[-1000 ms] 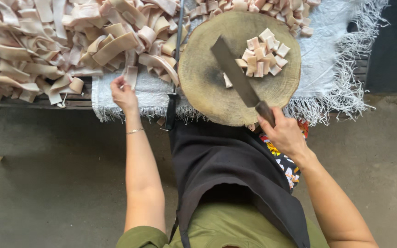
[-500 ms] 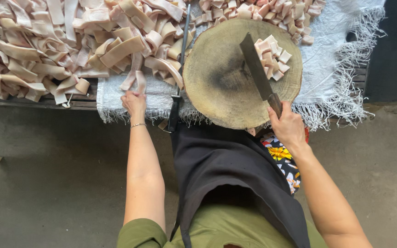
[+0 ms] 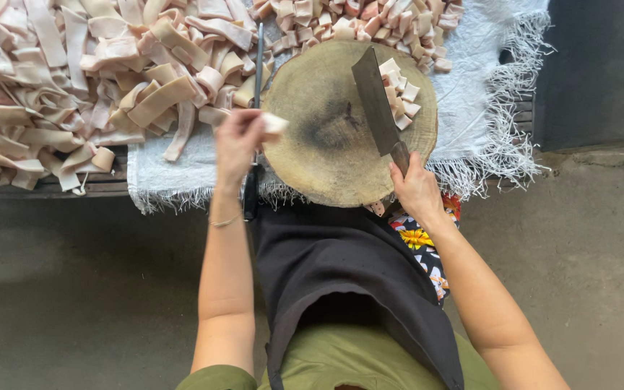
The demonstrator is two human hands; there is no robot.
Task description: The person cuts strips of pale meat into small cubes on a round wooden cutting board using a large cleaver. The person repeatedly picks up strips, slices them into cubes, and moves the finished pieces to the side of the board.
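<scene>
Left hand point(image 3: 240, 141) of ours is closing around a pale strip point(image 3: 272, 123) of the pink stuff, and we are holding it just at the left edge of the round wooden chopping block point(image 3: 326, 144). Our right hand point(image 3: 417, 189) is gripping the handle of the big cleaver point(image 3: 375, 101) tightly. We are resting the cleaver on the block, with its long blade pointing away from us and a bit to the left. Small cut pieces point(image 3: 401, 97) are lying just to the right of the blade. So the strip is sitting to the left of the cleaver, with the bare middle of the block between them. Our left hand is the one nearer to the big pile of long strips point(image 3: 74, 94), which is lying far and left on the tabletop point(image 3: 110, 189). A white fringed cloth point(image 3: 485, 94) is lying under the block. We are wearing a black apron point(image 3: 341, 274).
</scene>
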